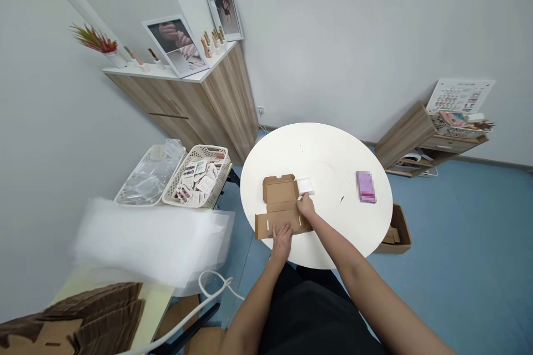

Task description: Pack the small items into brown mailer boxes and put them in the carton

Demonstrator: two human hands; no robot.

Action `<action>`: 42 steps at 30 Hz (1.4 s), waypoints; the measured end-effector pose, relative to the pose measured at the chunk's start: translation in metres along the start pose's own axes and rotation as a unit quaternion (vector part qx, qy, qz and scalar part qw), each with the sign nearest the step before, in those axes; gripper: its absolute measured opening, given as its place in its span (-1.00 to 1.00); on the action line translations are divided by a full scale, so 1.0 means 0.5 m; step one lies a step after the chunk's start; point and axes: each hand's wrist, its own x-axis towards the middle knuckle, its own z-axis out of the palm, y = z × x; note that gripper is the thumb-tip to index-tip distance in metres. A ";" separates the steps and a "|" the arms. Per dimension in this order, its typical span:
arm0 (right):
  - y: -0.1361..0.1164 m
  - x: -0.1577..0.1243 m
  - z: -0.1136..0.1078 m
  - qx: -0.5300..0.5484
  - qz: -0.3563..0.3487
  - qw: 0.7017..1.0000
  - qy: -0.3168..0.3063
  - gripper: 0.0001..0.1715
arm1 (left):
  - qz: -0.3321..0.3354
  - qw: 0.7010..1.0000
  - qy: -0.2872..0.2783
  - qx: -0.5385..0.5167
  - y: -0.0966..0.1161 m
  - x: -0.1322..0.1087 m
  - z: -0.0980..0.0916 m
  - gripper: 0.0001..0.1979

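A brown cardboard mailer box [281,193], unfolded and lying flat, rests on the white round table [328,147] in front of me. My left hand [282,237] lies on its near panel, fingers stretched out and pressing flat. At the right edge of the cardboard, close to the fold, my right hand [306,206] has its fingers closed on the side. Just beyond those fingertips is a small flat white box [306,185]; whether they touch it is hard to tell. Farther right on the table lies a purple packet [366,186], its surface blurred.
Left of the table stand a white basket of printed cards [227,169], a basket of clear plastic bags [152,175], white sheets [154,238] and stacked flat cardboard [104,316]. A cardboard carton [402,238] sits on the floor to the right. A white cable [187,319] loops lower left.
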 end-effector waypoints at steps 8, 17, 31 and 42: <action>-0.026 0.025 0.016 -0.007 0.032 0.999 -0.007 -0.67 | 0.016 0.999 -0.025 0.016 -0.015 0.003 0.006 -0.63; 0.001 -0.011 -0.005 -0.035 0.003 0.999 -0.018 -0.79 | 0.060 0.992 -0.069 0.088 -0.037 0.022 -0.005 -0.68; 0.031 -0.026 -0.004 -0.030 -0.042 0.998 -0.030 -0.82 | 0.038 0.983 -0.022 0.178 -0.042 0.088 -0.073 0.01; 0.068 -0.049 0.002 0.027 -0.069 0.995 0.065 -0.52 | 0.015 0.989 -0.025 0.146 -0.057 0.074 -0.032 0.03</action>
